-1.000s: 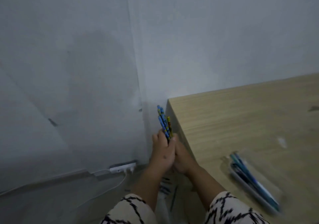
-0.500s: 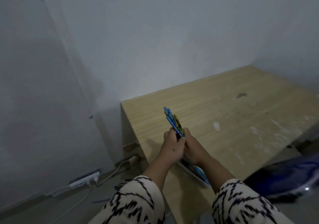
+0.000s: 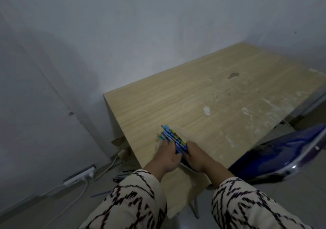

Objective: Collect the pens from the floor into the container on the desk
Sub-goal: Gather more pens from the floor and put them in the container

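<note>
The bundle of pens (image 3: 174, 140), upright half a second ago, now lies low on the bench (image 3: 202, 94); left hand (image 3: 166, 155) and right hand (image 3: 195, 155) still clasp it, so release looks near.

1 head-worn view, looking forward and down, close over desk (image 3: 202, 96) corner, walls behind

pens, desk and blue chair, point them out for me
pens (image 3: 173, 137), head view, on the middle of the blue bundle held between both hands
desk (image 3: 202, 96), head view, on bare wood of the top
blue chair (image 3: 282, 151), head view, on its glossy seat
</note>
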`<control>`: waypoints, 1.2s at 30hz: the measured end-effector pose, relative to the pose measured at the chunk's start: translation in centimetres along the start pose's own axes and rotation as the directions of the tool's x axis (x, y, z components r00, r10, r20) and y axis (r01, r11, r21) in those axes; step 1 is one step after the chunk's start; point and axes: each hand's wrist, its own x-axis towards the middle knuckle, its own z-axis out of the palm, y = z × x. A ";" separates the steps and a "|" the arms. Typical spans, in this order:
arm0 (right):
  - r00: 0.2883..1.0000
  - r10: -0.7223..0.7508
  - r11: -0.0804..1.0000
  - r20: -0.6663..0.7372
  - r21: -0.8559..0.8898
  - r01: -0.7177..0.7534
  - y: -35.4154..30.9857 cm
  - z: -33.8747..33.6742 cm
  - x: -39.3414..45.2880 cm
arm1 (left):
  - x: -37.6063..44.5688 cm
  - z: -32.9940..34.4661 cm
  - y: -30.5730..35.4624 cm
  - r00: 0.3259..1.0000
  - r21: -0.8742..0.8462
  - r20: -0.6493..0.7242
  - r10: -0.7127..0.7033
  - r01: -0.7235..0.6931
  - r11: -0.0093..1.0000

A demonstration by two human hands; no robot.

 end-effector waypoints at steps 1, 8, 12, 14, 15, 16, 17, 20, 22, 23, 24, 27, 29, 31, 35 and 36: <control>1.000 -0.002 1.000 0.004 -0.030 0.002 0.1 0.2 0.0 | -0.1 0.2 -0.2 1.000 0.017 -0.009 -0.005 0.005 1.000; 1.000 0.001 0.994 0.015 -0.107 0.001 0.6 1.3 0.0 | -0.3 1.4 -1.2 0.994 0.042 -0.108 0.022 -0.018 0.999; 0.999 0.016 0.993 0.037 -0.122 -0.011 0.2 1.2 -0.2 | -0.6 1.7 -1.8 0.983 0.013 -0.168 0.068 -0.067 0.998; 0.999 0.000 0.997 0.032 -0.078 0.003 0.0 0.9 -0.4 | -0.9 1.7 -2.1 0.979 0.019 -0.185 0.081 -0.079 0.997; 1.000 -0.021 0.998 0.021 -0.053 0.022 -0.1 0.7 -0.5 | -1.0 1.7 -2.3 0.979 0.031 -0.186 0.088 -0.084 0.996; 0.999 -0.045 0.999 0.009 -0.026 0.045 -0.3 0.6 -0.7 | -1.2 1.8 -2.5 0.979 0.048 -0.182 0.095 -0.087 0.995; 0.997 -0.073 0.997 0.002 0.001 0.073 -0.4 0.4 -1.0 | -1.3 1.9 -2.7 0.979 0.074 -0.177 0.098 -0.086 0.994; 0.992 -0.124 0.992 0.015 0.039 0.124 -0.7 0.2 -1.4 | -1.5 2.3 -3.2 0.986 0.173 -0.147 0.082 -0.056 0.983; 0.992 -0.117 0.993 0.044 -0.009 0.117 -0.5 0.4 -1.1 | -1.6 2.4 -3.2 0.992 0.206 -0.106 0.070 -0.047 0.977; 0.993 -0.103 0.994 0.050 -0.039 0.105 -0.4 0.5 -0.9 | -1.6 2.3 -3.2 0.993 0.218 -0.094 0.072 -0.050 0.975; 0.995 -0.085 0.995 0.043 -0.053 0.087 -0.3 0.6 -0.6 | -1.6 2.3 -3.3 0.993 0.222 -0.091 0.075 -0.053 0.974; 0.999 -0.032 0.999 -0.024 0.021 0.033 -0.4 0.8 0.1 | -1.4 2.3 -3.3 0.993 0.225 -0.090 0.078 -0.056 0.973; 0.999 -0.025 0.999 -0.045 0.041 0.027 -0.6 0.9 0.3 | -1.2 2.2 -3.4 0.994 0.227 -0.086 0.069 -0.048 0.973; 0.998 -0.041 0.999 -0.045 0.001 0.041 -0.6 1.0 0.5 | -1.1 2.1 -3.4 0.995 0.231 -0.071 0.068 -0.050 0.972; 0.997 -0.074 0.995 -0.030 -0.068 0.071 -0.6 0.9 0.6 | -1.3 2.0 -3.4 0.994 0.248 -0.069 0.089 -0.069 0.966; 0.996 -0.080 0.995 -0.026 -0.065 0.078 -0.5 0.8 0.6 | -1.2 2.0 -3.5 0.993 0.235 -0.075 0.091 -0.071 0.969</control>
